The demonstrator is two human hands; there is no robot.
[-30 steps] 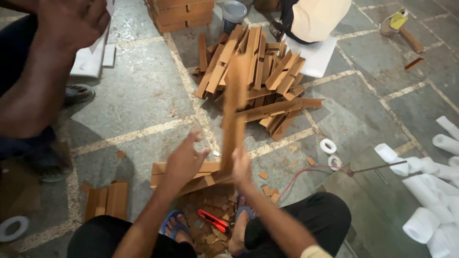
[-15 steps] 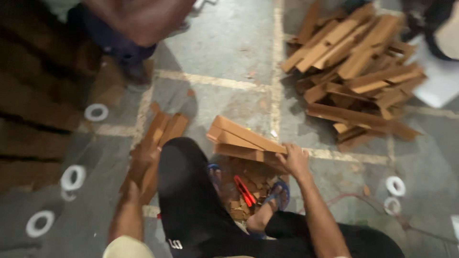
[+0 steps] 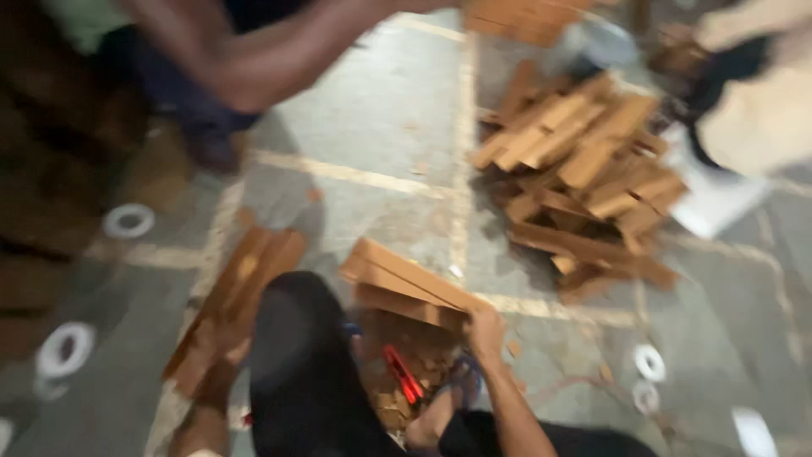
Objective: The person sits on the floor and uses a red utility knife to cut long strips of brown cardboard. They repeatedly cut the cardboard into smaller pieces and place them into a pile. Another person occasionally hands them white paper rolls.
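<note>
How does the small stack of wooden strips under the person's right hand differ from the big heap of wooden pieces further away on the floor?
The small stack of flat wooden strips holds few pieces, laid neatly together; the big heap of wooden pieces holds many, lying crossed at different angles. The stack is touched by the right hand; no hand touches the heap. Both are brown wood on the grey stone floor.

Matt brown wooden planks (image 3: 406, 283), rough wood offcut pile (image 3: 584, 182), dull grey stone floor (image 3: 372, 144), glossy red plastic tool (image 3: 403, 374)
</note>
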